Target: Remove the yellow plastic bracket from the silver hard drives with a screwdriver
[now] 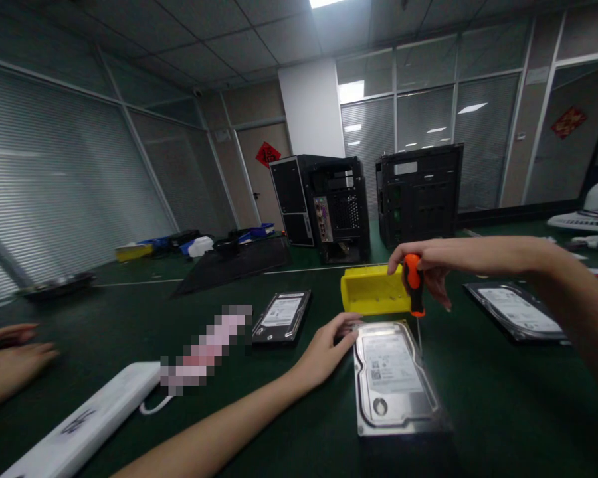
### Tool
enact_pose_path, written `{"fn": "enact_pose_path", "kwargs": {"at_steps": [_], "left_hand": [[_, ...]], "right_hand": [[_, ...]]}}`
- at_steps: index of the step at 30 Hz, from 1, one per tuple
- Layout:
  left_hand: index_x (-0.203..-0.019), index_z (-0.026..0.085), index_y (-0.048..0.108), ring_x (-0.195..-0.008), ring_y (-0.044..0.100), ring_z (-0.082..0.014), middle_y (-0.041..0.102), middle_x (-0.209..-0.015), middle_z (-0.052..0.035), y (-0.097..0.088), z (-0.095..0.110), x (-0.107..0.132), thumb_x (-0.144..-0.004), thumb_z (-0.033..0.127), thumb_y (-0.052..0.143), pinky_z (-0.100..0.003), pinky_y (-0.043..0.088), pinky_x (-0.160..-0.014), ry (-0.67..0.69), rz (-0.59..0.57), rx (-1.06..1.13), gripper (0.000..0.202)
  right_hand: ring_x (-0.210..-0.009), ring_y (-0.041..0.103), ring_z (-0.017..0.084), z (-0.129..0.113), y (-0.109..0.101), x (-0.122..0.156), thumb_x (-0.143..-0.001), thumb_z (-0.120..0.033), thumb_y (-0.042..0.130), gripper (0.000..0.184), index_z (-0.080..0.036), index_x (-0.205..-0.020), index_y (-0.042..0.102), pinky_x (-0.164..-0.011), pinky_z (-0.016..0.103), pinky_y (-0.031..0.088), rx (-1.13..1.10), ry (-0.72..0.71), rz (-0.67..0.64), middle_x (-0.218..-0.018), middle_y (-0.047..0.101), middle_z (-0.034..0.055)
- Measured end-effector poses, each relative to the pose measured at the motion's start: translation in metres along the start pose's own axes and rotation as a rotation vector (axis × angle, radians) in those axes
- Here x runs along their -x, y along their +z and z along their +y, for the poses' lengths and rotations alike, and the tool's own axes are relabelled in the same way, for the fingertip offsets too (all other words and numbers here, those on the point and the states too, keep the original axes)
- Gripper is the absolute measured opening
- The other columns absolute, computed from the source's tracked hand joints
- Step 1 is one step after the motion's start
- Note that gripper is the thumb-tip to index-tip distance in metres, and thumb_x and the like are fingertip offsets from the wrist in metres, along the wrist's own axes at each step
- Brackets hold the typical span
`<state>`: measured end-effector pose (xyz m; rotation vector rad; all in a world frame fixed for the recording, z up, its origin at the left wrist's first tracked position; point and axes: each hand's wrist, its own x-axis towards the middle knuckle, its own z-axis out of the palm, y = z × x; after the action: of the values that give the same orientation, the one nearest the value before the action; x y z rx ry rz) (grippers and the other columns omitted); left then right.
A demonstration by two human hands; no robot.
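Observation:
A silver hard drive [393, 378] lies on the green table in front of me. My left hand [326, 348] rests against the drive's far left corner, fingers curled on its edge. My right hand [428, 265] is closed round the orange handle of a screwdriver [413, 282], held upright with its thin shaft reaching down to the drive's far right corner. A yellow parts bin [373, 292] stands just behind the drive.
Two more hard drives lie at the middle [282, 315] and at the right [515, 309]. Two black computer cases [329, 206] stand at the back. A white device [80, 421] lies front left. Another person's hands [4, 358] rest at the left edge.

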<state>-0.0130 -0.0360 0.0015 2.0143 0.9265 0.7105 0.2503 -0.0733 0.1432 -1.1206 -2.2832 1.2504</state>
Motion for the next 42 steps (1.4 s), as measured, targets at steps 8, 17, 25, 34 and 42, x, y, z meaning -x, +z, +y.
{"fn": "enact_pose_path", "kwargs": {"at_steps": [8,17,25,34,42], "left_hand": [[-0.117,0.021,0.048,-0.107,0.051,-0.0172,0.056,-0.116,-0.0058,-0.001,0.004,0.001,-0.088,0.031,0.044,-0.033,0.037,-0.096,0.001,-0.005,0.004,0.031],[-0.117,0.021,0.049,-0.108,0.051,-0.0178,0.056,-0.116,-0.0063,-0.001,0.007,0.001,-0.087,0.029,0.044,-0.036,0.038,-0.096,-0.012,-0.009,0.008,0.031],[-0.116,0.021,0.049,-0.107,0.052,-0.0179,0.057,-0.115,-0.0057,-0.001,0.009,0.001,-0.087,0.029,0.044,-0.035,0.038,-0.095,-0.016,-0.005,0.001,0.031],[-0.117,0.020,0.049,-0.106,0.052,-0.0178,0.056,-0.116,-0.0066,0.001,0.003,0.000,-0.088,0.031,0.043,-0.035,0.037,-0.096,0.000,-0.001,0.015,0.032],[-0.117,0.021,0.048,-0.107,0.052,-0.0181,0.057,-0.115,-0.0060,0.000,0.005,0.001,-0.087,0.033,0.044,-0.035,0.037,-0.096,-0.009,0.002,0.013,0.032]], "right_hand": [[-0.070,0.060,0.015,-0.002,0.001,-0.002,-0.090,-0.033,0.030,0.028,-0.023,-0.111,0.045,-0.065,0.031,0.049,0.109,0.027,0.051,-0.092,0.057,0.0040],[-0.073,0.060,0.016,-0.006,0.000,0.001,-0.089,-0.039,0.031,0.030,-0.020,-0.100,0.051,-0.068,0.029,0.048,0.149,0.017,0.031,-0.093,0.057,0.0042],[-0.076,0.059,0.016,-0.013,0.002,0.004,-0.089,-0.031,0.032,0.027,-0.017,-0.098,0.052,-0.069,0.029,0.048,0.157,0.010,0.023,-0.094,0.057,0.0060],[-0.074,0.060,0.016,-0.013,0.002,0.004,-0.088,-0.028,0.032,0.025,-0.016,-0.095,0.053,-0.071,0.031,0.047,0.155,-0.005,0.027,-0.090,0.058,0.0055],[-0.075,0.059,0.016,-0.013,0.002,0.004,-0.088,-0.030,0.033,0.026,-0.016,-0.096,0.053,-0.071,0.030,0.047,0.152,0.004,0.029,-0.092,0.057,0.0055]]}}
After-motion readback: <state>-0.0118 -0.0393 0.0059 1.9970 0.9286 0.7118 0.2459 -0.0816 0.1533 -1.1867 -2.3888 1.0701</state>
